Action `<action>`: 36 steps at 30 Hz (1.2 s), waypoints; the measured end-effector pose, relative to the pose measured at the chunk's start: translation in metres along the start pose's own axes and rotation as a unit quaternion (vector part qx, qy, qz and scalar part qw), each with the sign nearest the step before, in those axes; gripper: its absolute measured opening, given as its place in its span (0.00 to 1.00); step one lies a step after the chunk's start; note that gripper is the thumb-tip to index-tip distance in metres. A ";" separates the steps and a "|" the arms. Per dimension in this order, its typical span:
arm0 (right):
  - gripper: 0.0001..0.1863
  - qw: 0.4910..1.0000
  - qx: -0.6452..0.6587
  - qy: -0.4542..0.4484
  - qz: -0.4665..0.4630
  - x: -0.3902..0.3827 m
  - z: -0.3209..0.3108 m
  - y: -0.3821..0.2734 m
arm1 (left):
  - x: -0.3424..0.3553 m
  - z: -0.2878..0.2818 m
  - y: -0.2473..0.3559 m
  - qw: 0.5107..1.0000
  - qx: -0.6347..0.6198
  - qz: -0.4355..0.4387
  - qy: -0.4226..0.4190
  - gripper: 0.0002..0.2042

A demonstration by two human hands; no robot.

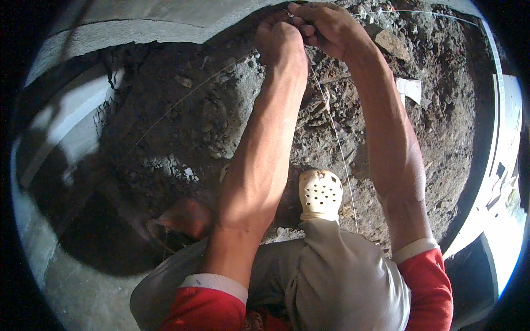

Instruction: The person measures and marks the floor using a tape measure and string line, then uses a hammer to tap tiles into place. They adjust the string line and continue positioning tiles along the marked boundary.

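Both my arms stretch to the far edge of the view, where my hands meet close to a concrete edge. My left hand (pixel 280 39) is closed with its fingers curled. My right hand (pixel 327 26) pinches beside it, fingers touching those of the left. A thin pale string (pixel 335 126) runs from under my hands down toward my knee. Another stretch of string (pixel 190 97) slants off to the left, and a white line (pixel 414 11) goes right along the top. The strings converge at my fingers; the exact spot they grip is too small to make out.
Rough soil with stones (pixel 221 118) lies below my arms. A flat stone (pixel 392 45) and a white broken piece (pixel 409 90) are on the right. My cream clog (pixel 321 193) stands on the soil. A concrete ledge (pixel 138 30) borders the far left; a reddish object (pixel 187 216) lies in shadow.
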State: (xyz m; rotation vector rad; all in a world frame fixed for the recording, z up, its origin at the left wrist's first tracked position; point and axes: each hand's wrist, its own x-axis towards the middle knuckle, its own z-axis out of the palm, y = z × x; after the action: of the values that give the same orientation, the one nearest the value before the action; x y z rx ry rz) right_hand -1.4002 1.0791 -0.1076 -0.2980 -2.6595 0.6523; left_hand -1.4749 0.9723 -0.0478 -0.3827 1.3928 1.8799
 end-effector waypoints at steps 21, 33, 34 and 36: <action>0.13 0.974 0.196 0.011 0.110 0.008 0.002 -0.007 | 0.015 -0.005 -0.018 0.998 0.009 0.068 0.004 0.08; 0.15 0.669 0.597 0.060 0.440 -0.015 -0.041 -0.043 | 0.019 -0.023 0.005 0.980 0.197 0.035 0.016 0.11; 0.14 0.671 0.604 0.127 0.412 -0.027 -0.047 -0.051 | 0.017 -0.026 0.010 0.975 0.219 0.033 0.007 0.10; 0.16 0.706 0.535 0.156 0.437 -0.062 -0.070 -0.062 | 0.013 -0.030 0.021 0.964 0.263 0.030 -0.012 0.08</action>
State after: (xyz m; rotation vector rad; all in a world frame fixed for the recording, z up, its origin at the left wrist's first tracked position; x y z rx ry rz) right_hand -1.3227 1.0350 -0.0402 -1.1567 -1.2806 2.0232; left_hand -1.5045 0.9470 -0.0520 -0.0500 1.8292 1.4723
